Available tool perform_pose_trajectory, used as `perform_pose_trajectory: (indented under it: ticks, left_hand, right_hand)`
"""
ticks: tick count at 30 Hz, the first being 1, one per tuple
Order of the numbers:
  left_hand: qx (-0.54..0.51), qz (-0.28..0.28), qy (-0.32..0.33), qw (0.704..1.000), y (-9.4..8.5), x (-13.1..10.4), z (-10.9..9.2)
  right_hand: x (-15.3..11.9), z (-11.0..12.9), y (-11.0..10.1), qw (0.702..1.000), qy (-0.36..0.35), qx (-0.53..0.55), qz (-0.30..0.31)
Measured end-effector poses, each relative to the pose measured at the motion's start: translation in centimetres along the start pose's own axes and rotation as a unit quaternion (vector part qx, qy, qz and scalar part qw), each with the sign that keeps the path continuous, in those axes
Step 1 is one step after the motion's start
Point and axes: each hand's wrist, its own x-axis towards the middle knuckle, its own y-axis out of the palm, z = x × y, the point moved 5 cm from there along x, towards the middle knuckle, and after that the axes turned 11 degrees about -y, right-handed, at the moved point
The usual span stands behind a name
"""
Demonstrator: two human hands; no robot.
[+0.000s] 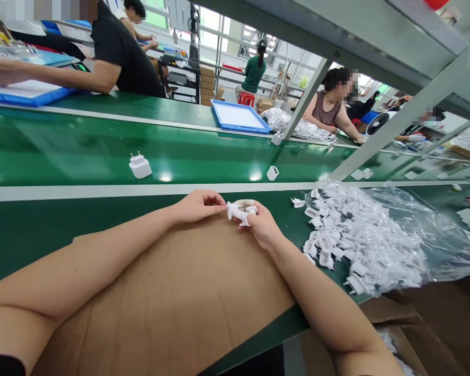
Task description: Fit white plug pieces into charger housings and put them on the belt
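Ok so rn your left hand point(201, 206) has thumb + fingertips nearly closed, pinching the left end of a few white plastic parts point(241, 213). Your right hand point(265, 227) is curled around the other end of them, fingers mostly bent in. Can't tell exactly how many pcs you've got, they overlap too much tbh. They're up over the far edge of the cardboard sheet point(188, 287), which lies on the green counter point(27, 230) under your forearms.

To your right there's a big pile of similar white pcs point(337, 235), partly in/under a clear plastic bag point(450, 250), w/ a few loose ones at the near-left side. Past the white strip point(102, 191) is the green belt point(203, 156) w/ a charger point(140, 166) on it, prongs up, and another white block point(273, 173) further right. Across from you, a blue-rimmed tray point(241, 116) sits near a co-worker in black point(125, 57), btw.
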Motion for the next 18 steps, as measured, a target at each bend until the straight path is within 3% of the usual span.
perform_pose_trajectory:
  ticks: [6,12,18]
  left_hand:
    - [-0.010,0.040,-0.013,0.999,0.6,0.2,0.3]
    - [-0.076,0.022,-0.043,0.996,0.3,0.2,0.5]
    - [-0.070,0.026,-0.066,0.995,0.4,0.3,0.9]
  right_hand:
    - [-0.2,0.8,0.0,0.998,-0.028,-0.056,0.007]
    - [0.0,1.6,-0.7,0.988,-0.073,-0.135,0.011]
    - [-0.7,1.3,0.2,0.920,-0.135,-0.350,0.115]
